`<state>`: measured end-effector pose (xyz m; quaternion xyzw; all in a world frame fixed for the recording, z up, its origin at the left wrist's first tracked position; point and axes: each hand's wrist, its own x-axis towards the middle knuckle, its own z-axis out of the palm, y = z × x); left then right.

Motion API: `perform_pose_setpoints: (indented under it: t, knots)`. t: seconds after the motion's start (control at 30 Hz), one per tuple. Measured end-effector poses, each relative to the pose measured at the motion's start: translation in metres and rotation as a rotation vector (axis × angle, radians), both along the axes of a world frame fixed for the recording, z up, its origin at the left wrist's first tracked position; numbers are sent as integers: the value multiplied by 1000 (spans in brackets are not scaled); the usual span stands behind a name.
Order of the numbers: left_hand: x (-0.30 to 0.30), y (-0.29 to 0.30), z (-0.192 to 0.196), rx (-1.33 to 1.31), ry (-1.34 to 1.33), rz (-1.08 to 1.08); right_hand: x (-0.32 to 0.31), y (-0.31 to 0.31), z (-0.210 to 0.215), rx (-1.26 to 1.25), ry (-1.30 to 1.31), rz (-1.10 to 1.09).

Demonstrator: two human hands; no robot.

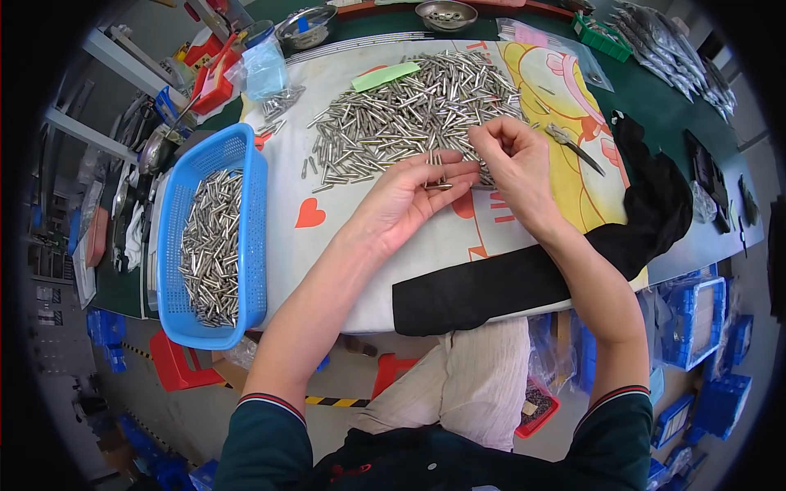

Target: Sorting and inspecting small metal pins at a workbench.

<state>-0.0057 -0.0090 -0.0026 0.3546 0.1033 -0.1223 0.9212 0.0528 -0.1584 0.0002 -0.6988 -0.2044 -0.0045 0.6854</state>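
A broad heap of small silver metal pins (368, 131) is spread over a printed cloth (315, 250). At its near edge my left hand (397, 200) is turned palm up, fingers curled, with a few pins lying across them. Just to the right, my right hand (521, 168) is closed in a pinch over the edge of the heap. Whatever its fingertips hold is hidden. To the left stands a blue plastic basket (256, 221) with many more such pins (211, 245) in it. A light green paper strip (385, 76) rests on top of the heap.
Black cloth (483, 290) lies under my right forearm. Dark-handled pliers or snips (577, 151) lie right of the heap. Metal bowls (446, 15), a green tray (602, 37) and bagged parts (671, 53) sit at the back. Red bins (214, 86) stand far left.
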Motion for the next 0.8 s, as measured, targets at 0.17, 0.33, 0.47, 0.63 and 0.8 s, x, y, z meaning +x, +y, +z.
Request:
perform_pose_setpoints:
  t: [0.17,0.33,0.47,0.63,0.8]
  knots:
    - [1,-3,0,10,0,-19,2,1,1,25,-15,-36]
    - [0,-1,0,-4,-16,-18,10,0,-9,-139,-230,-118]
    - [1,1,-2,10,-12,-16,18,-2,-12,-229,-472,-193]
    - [1,13,-5,25,-76,-78,24,-5,-8,-310,-586,-277]
    - [-1,13,-4,74,-169,-152,28,-7,-10,-258,-697,-301]
